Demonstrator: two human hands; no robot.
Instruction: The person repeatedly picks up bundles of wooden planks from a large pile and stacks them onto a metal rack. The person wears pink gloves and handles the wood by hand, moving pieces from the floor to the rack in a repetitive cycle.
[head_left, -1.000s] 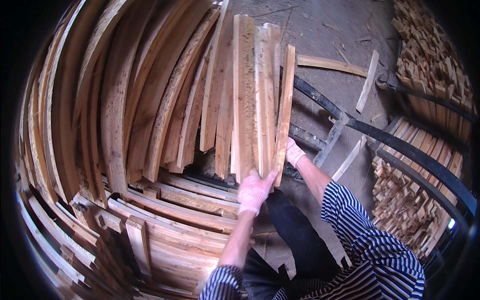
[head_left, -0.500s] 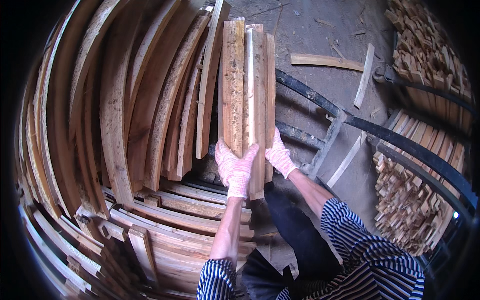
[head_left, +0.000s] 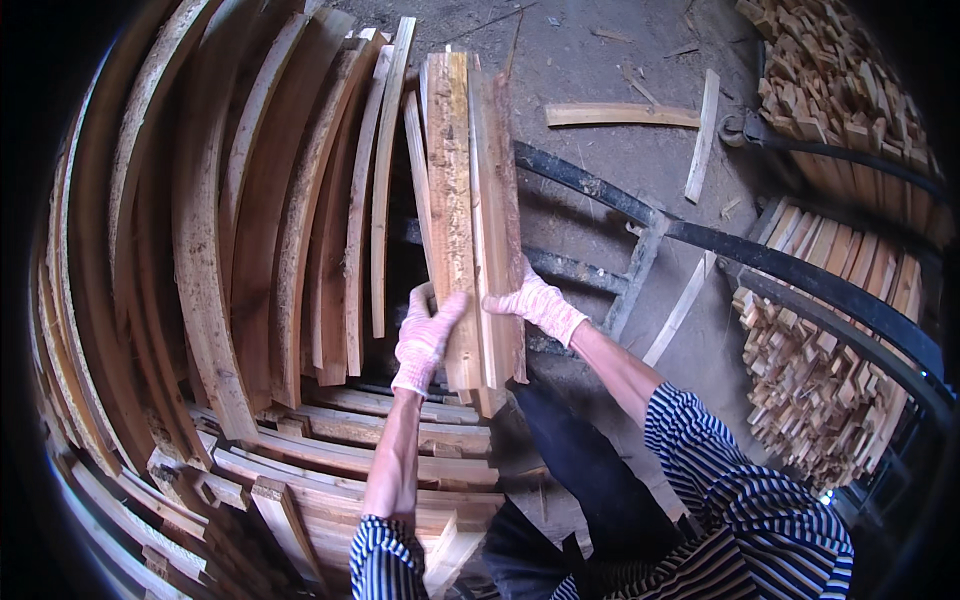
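A small bundle of rough wooden boards [head_left: 455,190] stands on edge between my two gloved hands, its long side running away from me. My left hand [head_left: 425,340], in a pink knit glove, grips the bundle's left side near its close end, thumb over the top. From the right, my right hand [head_left: 535,300] clasps the same boards, its thumb lying across them. The undersides and the fingertips beneath are hidden. Just left of the bundle stands a row of long boards [head_left: 290,230] on edge.
Below the row lie stacked boards [head_left: 400,435] running crosswise. A dark metal frame [head_left: 650,220] with a curved rail extends to the right. Beyond it are piles of cut wood strips [head_left: 810,370] and another pile [head_left: 850,80]. Loose slats [head_left: 625,115] lie on the floor.
My hands and the bundle have shifted left against the frame. My left thumb now lies over the bundle's left board, and my right thumb has come onto the boards' top.
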